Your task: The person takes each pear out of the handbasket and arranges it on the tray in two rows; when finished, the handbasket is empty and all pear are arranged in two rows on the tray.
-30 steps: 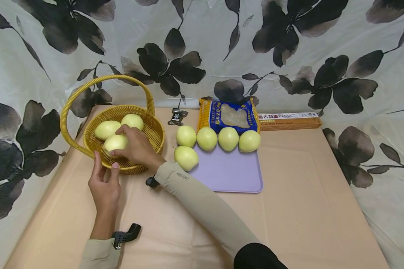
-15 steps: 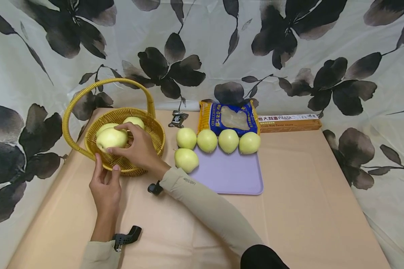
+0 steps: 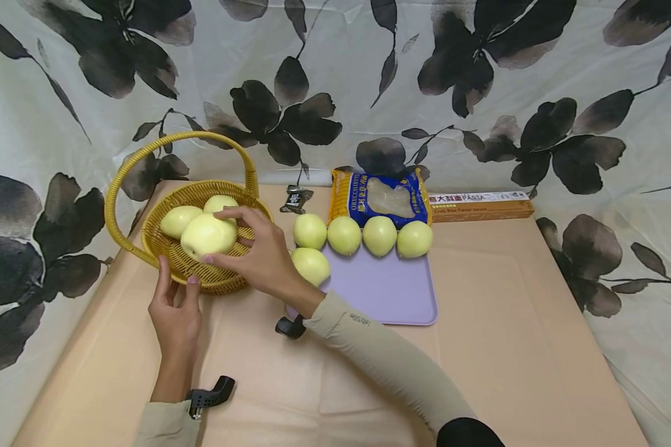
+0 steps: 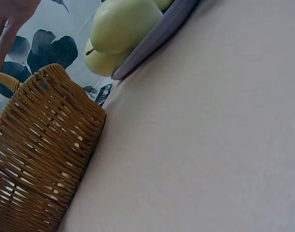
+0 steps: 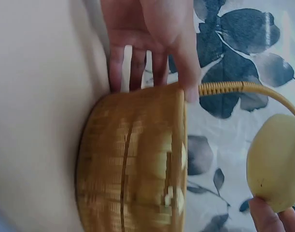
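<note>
Head view, closest stuff first: what's the left hand (image 3: 174, 313) up to?

Fingers fairly straight, touching the near side of the basket (image 3: 218, 287). I'd just steady it, no squeezing needed.

And the right hand (image 3: 263, 257)?

It's pinching a pale green fruit (image 3: 207, 237) between thumb and fingers, above the basket, two more fruits (image 3: 178, 221) sitting inside. I'd go light on that pinch so it doesn't bruise, and clear the rim before any sideways swing.

Anything further back?

Purple tray (image 3: 383, 285), five more fruits (image 3: 379, 233) along its far and left edges, then a blue-and-yellow packet (image 3: 388, 197).

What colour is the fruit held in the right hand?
The fruit is pale yellow-green, clearest in the head view.
</note>
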Available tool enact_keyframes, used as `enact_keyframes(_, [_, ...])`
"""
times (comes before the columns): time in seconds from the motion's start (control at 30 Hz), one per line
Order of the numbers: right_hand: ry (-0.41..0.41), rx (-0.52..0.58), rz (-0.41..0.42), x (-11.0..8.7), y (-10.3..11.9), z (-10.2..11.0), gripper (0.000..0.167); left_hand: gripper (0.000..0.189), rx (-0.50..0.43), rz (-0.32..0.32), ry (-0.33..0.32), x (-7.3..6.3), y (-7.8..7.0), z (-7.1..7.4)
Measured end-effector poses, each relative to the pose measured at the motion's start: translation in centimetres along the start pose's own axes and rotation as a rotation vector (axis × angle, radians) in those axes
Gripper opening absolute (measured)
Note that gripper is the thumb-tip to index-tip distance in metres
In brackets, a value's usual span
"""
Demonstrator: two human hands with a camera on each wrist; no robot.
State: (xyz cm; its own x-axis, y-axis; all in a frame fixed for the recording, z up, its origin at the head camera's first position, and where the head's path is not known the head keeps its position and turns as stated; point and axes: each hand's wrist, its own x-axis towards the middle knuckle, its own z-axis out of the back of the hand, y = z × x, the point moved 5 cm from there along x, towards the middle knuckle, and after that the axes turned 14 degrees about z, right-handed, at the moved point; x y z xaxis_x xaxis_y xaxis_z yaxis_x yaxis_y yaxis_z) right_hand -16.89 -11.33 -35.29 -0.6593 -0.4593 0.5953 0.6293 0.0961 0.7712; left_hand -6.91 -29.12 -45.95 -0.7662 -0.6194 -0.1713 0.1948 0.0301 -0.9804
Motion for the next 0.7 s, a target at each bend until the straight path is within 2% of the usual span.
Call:
enact_keyframes(0.23, [-0.004, 0.007, 0.008, -1.9, 0.5, 4.0, 0.066, 0.070, 0.000, 0.001, -0.010, 0.0, 0.1, 0.3])
enact_keyframes(0.7, [0.017, -0.098, -0.050, -7.0, -0.3, 10.9, 0.066, 0.071, -0.025, 0.010, 0.015, 0.2, 0.1, 0.1])
